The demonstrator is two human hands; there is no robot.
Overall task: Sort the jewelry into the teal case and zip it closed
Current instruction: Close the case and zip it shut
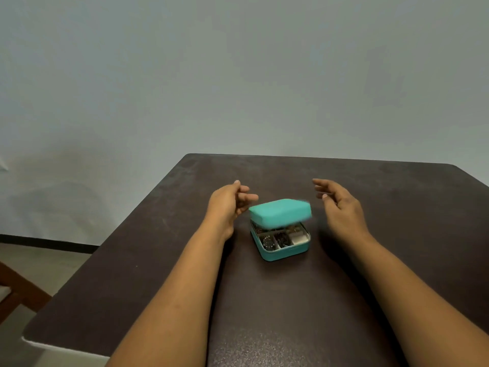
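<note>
We see our left hand [229,201] just left of the case [281,229], fingers loosely curled and a bit spread, holding nothing. The fingertips point toward the lid [280,212], very near its left end, but if they touch it we cannot tell. Our right hand [338,205] is to the right of the case, apart from it, fingers relaxed and half open, palm turned inward, also holding nothing.

The teal case sits approx. in the middle of the dark table [164,250], between the 2 hands. Its lid is half raised, tilted over the back part of the base, and its right end is blurred. In the open front part we see small compartments w/ jewelry [275,241]: dark beaded pieces in the left and middle ones, a pale compartment at right. More small pieces lie under the lid, too small to name.

Both forearms stretch over the table from the near edge. Behind is a plain grey wall [238,75]. At far left, below the table, a bit of a wooden chair [16,290] shows on the floor.
</note>
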